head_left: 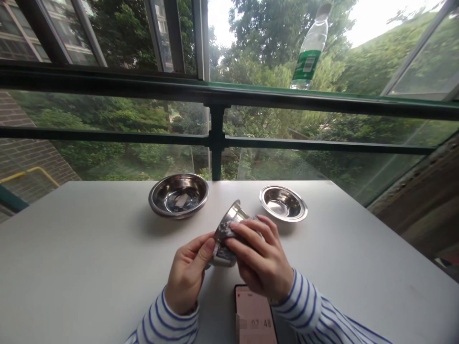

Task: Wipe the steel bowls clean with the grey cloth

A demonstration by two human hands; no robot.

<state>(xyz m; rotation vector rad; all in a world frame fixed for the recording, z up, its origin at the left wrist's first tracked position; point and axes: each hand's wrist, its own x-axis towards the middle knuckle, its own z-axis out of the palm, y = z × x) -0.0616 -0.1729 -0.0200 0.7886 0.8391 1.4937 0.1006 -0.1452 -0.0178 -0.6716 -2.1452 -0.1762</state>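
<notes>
A small steel bowl [229, 229] is held tipped on its side above the white table [89, 248], its rim pointing up and left. My right hand [261, 260] is wrapped over its outer wall from the right. At the bowl's lower left edge, my left hand [188, 274] pinches the rim with thumb and fingers. Both of my sleeves are white with blue stripes.
A larger steel bowl [178, 195] sits at the table's back middle and a shallow steel dish [283, 203] at back right. A phone [255, 315] lies face up near the front edge. A plastic water bottle [310, 48] stands on the window rail behind.
</notes>
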